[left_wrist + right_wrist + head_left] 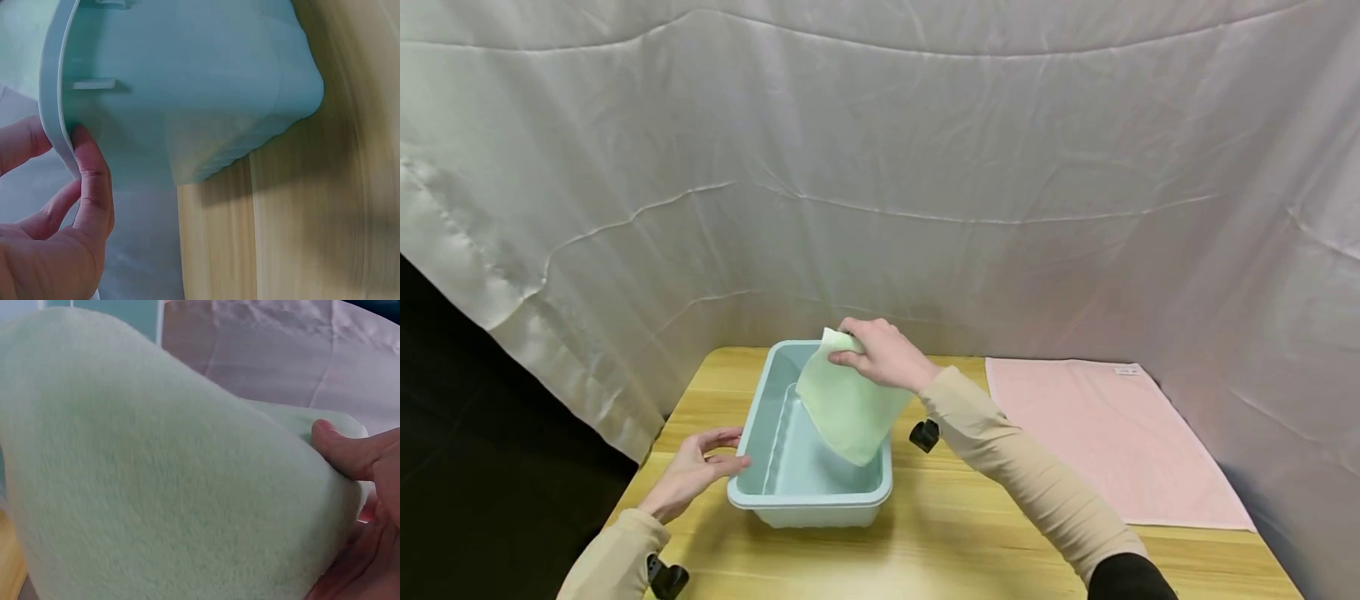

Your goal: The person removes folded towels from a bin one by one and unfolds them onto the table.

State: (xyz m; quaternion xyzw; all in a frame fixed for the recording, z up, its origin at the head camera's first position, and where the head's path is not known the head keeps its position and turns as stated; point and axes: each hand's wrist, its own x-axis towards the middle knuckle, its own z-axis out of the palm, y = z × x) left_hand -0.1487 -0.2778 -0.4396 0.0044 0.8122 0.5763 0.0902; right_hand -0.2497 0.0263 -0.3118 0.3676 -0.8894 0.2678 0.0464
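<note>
Below the right hand (883,354) gripping plush cloth (853,408), a smooth basin (816,517) opens, rim (811,501) pinched by the left hand (688,473).

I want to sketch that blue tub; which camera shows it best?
The head view: most of the blue tub, inside included, shows there. The left wrist view shows outer wall and some rim; the right wrist view, only pieces beyond the green cloth.

Pink towel (1097,437) flat on wooden table (970,533); grey curtain (880,150) behind.
</note>
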